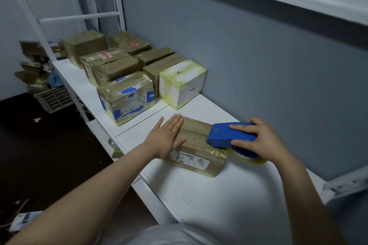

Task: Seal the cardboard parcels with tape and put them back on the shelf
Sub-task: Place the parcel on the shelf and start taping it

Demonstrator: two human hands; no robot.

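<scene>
Centre frame: my left hand [166, 135] flat, fingers straight, pins parcel [196, 146]. Right hand [260, 141] grips blue tape dispenser [231, 135]. Pull level; press firmly.

The left hand [167, 135] covers the left end of the parcel [197, 151] top; the dispenser [229, 135] hides its right end. The right hand [262, 139] wraps the dispenser's rear, and the tape roll [249, 158] shows only as a rim beneath them. Print on the label [189, 159] is too small to read. The cardboard pile [33, 65] at far left is blurred. The left forearm [89, 195] and right forearm [302, 195] run off the bottom edge.
</scene>
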